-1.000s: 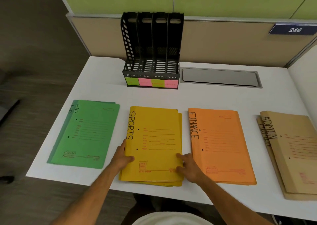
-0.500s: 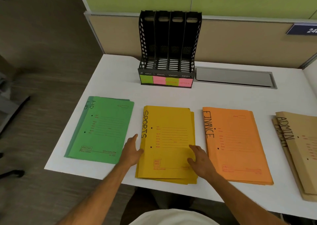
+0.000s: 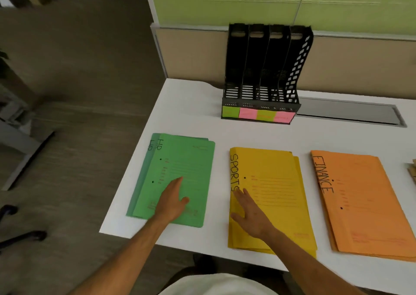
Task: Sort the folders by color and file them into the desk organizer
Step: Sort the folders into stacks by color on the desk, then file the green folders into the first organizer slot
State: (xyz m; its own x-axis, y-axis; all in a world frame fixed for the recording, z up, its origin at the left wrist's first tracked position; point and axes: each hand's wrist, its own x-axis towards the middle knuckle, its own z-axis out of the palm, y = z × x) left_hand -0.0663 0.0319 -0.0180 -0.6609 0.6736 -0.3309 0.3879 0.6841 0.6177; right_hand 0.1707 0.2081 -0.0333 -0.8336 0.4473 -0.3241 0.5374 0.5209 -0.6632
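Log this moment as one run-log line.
left hand: flat on green folders | right hand: flat on yellow folders | desk organizer: empty

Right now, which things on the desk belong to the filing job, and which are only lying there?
Job: green HR folders, yellow SPORTS folders, orange FINANCE folders, black desk organizer.
Not part: grey cable cover in the desk, chair base on the floor.

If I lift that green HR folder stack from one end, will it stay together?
Probably not: the green folders lie loosely stacked, edges offset, so they may slide apart. They look like thin card, likely to sag. The left hand lies flat on top.
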